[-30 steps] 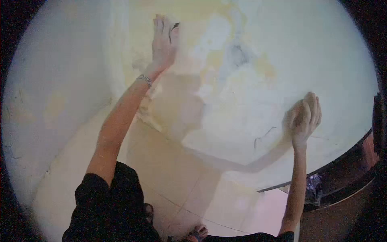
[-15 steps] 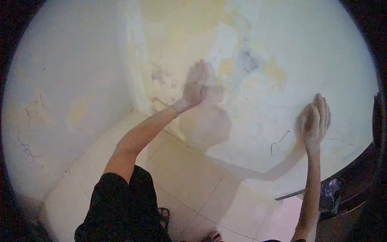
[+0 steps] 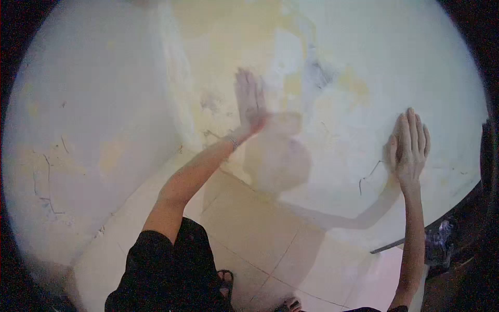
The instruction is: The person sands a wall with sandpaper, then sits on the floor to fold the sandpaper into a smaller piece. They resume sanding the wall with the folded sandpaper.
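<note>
My left hand [image 3: 251, 101] reaches up to the pale wall [image 3: 353, 125], with its fingers stretched out over a yellowed part of the paint. It holds nothing, and a thin bracelet [image 3: 233, 141] circles the wrist. Further right, my right hand [image 3: 411, 145] lies against the same wall, palm toward it, fingers straight and pointing up. That hand is bare too. Between the hands the surface carries yellow patches [image 3: 353, 86] and a grey scuffed mark [image 3: 319, 74]. A dark crack [image 3: 370, 177] runs just left of my right hand.
A second wall [image 3: 93, 104] with cracks meets this one in a corner at left. Below lies a tiled floor [image 3: 249, 229], where a sandalled foot [image 3: 225, 283] shows. Dark furniture and a shiny plastic-looking item [image 3: 441, 242] stand at lower right. My shadow falls across the wall.
My right hand has flattened, its fingers now straighter and more upright against the wall. My left hand's fingers show more clearly extended. The whole view has shifted slightly.
</note>
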The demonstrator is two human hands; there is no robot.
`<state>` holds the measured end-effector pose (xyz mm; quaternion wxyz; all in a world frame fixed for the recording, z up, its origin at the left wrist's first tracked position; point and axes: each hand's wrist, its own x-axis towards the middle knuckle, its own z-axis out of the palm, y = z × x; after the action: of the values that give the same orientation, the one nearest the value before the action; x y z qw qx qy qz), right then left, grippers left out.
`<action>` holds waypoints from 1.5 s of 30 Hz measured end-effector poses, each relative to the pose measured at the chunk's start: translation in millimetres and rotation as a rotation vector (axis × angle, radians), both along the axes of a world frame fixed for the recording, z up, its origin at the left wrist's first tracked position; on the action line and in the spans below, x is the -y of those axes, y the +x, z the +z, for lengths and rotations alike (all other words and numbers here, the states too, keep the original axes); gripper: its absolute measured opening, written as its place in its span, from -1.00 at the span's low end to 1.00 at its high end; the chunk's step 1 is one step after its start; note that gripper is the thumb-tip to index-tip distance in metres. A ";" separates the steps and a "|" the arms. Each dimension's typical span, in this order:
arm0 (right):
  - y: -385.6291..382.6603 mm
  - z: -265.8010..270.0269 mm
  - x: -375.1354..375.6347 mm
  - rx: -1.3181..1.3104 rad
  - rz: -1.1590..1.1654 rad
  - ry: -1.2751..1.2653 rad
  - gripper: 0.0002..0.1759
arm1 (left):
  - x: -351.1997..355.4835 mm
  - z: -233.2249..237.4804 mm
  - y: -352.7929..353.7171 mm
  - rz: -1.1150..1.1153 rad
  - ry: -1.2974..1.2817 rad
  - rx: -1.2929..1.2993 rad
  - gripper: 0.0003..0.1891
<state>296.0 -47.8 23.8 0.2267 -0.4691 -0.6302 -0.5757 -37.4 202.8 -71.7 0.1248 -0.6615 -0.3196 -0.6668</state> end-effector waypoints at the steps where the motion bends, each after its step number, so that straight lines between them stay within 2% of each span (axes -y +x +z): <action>1: 0.1 -2.2 -0.6 0.011 -0.025 0.008 -0.44 | -4.9 14.8 -0.5 0.013 0.024 0.032 -0.39; 4: 1.5 -3.0 -2.4 0.004 -0.052 0.015 -0.44 | -7.3 61.3 -6.8 -0.003 -0.053 0.187 -0.38; 7: -2.7 -4.7 1.3 -0.006 -0.048 0.007 -0.45 | -3.9 39.5 5.1 0.042 -0.011 0.215 -0.38; 10: -3.9 -6.4 -2.5 0.027 -0.030 0.028 -0.46 | 17.6 -5.9 18.7 0.014 -0.047 0.136 -0.38; 13: -4.9 -10.9 -2.0 0.029 -0.023 0.018 -0.46 | 18.9 -11.3 10.8 0.008 0.004 0.029 -0.42; 19: -3.5 -12.6 -2.9 0.026 -0.053 0.001 -0.45 | 9.8 47.3 12.1 -0.037 -0.064 0.218 -0.38; 22: -0.3 -13.4 -2.7 0.030 -0.044 0.007 -0.44 | 17.1 53.9 14.0 -0.045 -0.094 0.205 -0.36; 25: -1.5 -13.7 -4.3 0.031 -0.031 0.018 -0.44 | 28.0 14.9 23.2 -0.037 0.140 -0.190 -0.38; 28: -3.7 -15.1 -5.1 0.027 -0.038 0.008 -0.43 | 45.5 0.4 34.6 -0.060 -0.005 -0.343 -0.40; 31: 1.0 -15.3 -4.4 0.028 -0.037 -0.003 -0.43 | 36.6 33.8 27.6 -0.108 0.141 -0.215 -0.41; 34: -2.2 -15.1 -1.2 0.010 -0.032 -0.009 -0.44 | 36.7 76.2 31.9 -0.017 0.120 -0.032 -0.42; 37: -3.0 -13.7 -2.0 0.014 -0.002 -0.006 -0.44 | 38.6 53.3 35.6 -0.022 0.085 -0.109 -0.41; 39: -1.7 -13.7 -3.3 0.020 0.007 -0.009 -0.44 | 32.3 8.5 38.9 -0.051 0.127 -0.217 -0.41; 41: 0.6 -16.0 -3.2 0.018 -0.005 -0.016 -0.43 | 38.4 -9.4 41.0 -0.088 0.140 -0.260 -0.41; 43: 2.8 -16.5 -3.7 0.029 -0.005 -0.031 -0.43 | 45.5 -8.8 43.3 -0.139 0.125 -0.250 -0.41; 45: 4.2 -18.9 -3.2 0.021 -0.012 -0.043 -0.43 | 44.0 12.2 43.7 -0.047 0.062 -0.277 -0.38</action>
<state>300.2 -44.6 4.9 0.2066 -0.4714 -0.6419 -0.5683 6.3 158.8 -59.5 0.1725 -0.7504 -0.2631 -0.5813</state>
